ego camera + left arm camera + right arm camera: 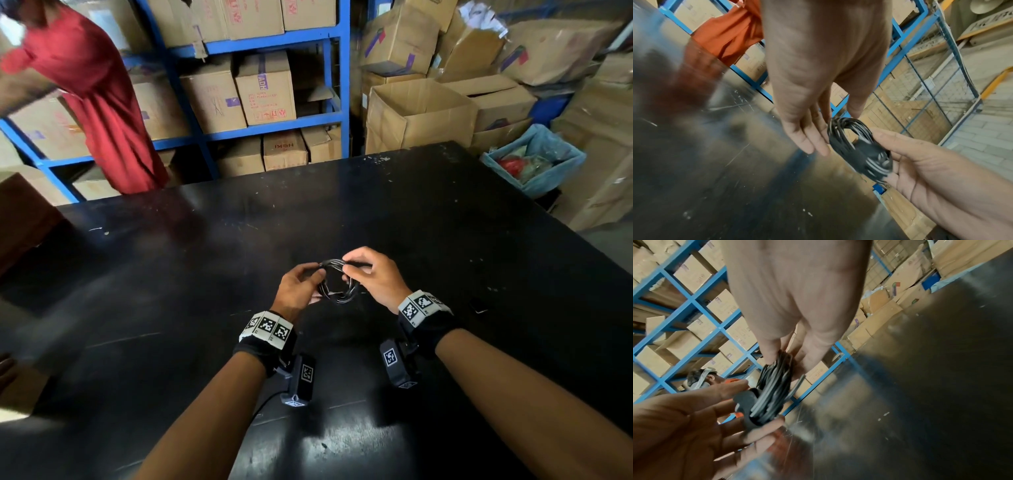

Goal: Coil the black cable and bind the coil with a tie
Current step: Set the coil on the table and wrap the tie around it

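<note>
Above the near middle of the table point(445, 212), both hands hold the cable point(337, 282) up. Left hand point(299, 286) and right hand point(373, 277) pinch opposite sides, so the loops stay together.

Bare black table point(376, 212) surrounds the hands; small dark object point(478, 305) right.

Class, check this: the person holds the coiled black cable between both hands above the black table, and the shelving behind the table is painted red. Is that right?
One detail is wrong: the shelving is blue, not red, as the head view shows. The rest stands: the left hand and right hand hold the coiled black cable between them above the black table.
</note>
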